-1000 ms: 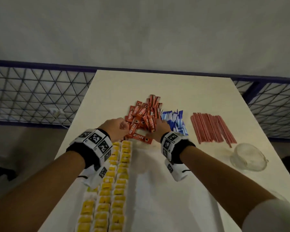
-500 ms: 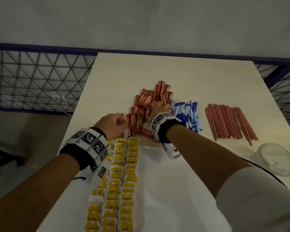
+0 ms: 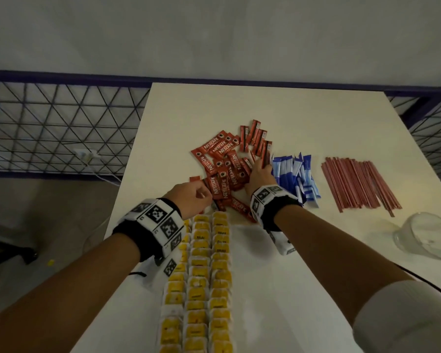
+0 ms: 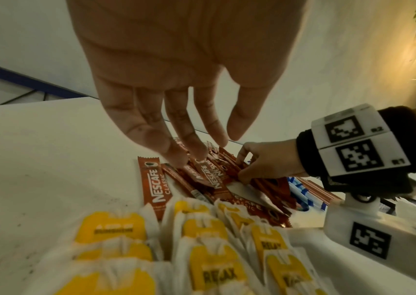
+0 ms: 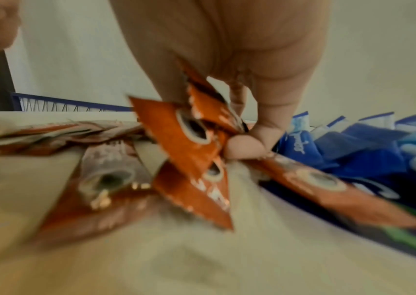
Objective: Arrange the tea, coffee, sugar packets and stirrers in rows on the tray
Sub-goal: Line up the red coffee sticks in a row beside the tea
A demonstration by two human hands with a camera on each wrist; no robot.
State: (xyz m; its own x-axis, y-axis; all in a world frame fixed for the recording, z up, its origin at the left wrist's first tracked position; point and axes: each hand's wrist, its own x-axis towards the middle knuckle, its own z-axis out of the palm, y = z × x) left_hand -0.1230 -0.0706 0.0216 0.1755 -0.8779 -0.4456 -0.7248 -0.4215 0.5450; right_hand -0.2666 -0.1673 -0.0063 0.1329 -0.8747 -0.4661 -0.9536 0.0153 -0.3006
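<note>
Here, your right hand pinching coffee packets mid-table, your left hand loose-fingered, fingertips touching the pile, right fingers blurred.

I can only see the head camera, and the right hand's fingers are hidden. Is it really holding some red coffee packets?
Observer: Yes. The right wrist view shows the right hand pinching a few coffee packets between thumb and fingers.
Operator: Is the left hand grabbing one too?
Observer: No. In the left wrist view the left hand has straight fingers, with only the tips touching the pile.
Operator: What do the yellow tea bags say?
Observer: Up close, the tea bags read "RELAX".
</note>
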